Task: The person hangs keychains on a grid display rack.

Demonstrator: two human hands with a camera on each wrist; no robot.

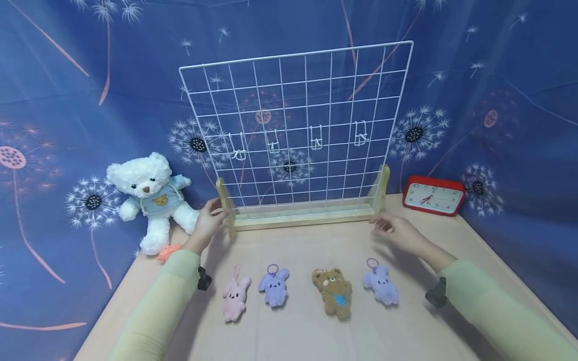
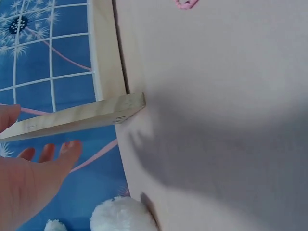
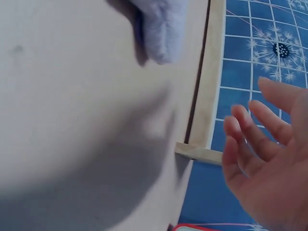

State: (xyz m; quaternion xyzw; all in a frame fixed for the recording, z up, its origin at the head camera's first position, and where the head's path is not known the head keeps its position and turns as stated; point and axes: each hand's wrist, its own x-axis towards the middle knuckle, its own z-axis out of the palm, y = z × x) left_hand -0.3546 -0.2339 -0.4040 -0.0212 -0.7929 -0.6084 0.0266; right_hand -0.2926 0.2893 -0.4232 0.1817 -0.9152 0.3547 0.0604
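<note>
A white wire grid rack [image 1: 293,125] stands upright in a pale wooden base [image 1: 302,220], with several small white hooks hung in a row across it. My left hand [image 1: 208,225] is at the left wooden foot [image 2: 82,113]; the thumb lies on one side of the wood and the loose fingers on the other, with a gap visible below it. Beside the base's right end is my right hand [image 1: 397,231], fingers loosely bent and holding nothing [image 3: 269,149]. In front lie a pink plush keychain [image 1: 236,299], a purple one [image 1: 274,288], a brown bear keychain [image 1: 334,293] and another purple plush [image 1: 382,286].
At the left sits a white teddy bear [image 1: 158,200] in a blue top, with an orange fuzzy item [image 1: 168,252] by its foot. A red alarm clock [image 1: 433,195] stands at the back right. Blue dandelion-print cloth [image 1: 90,135] hangs behind the table.
</note>
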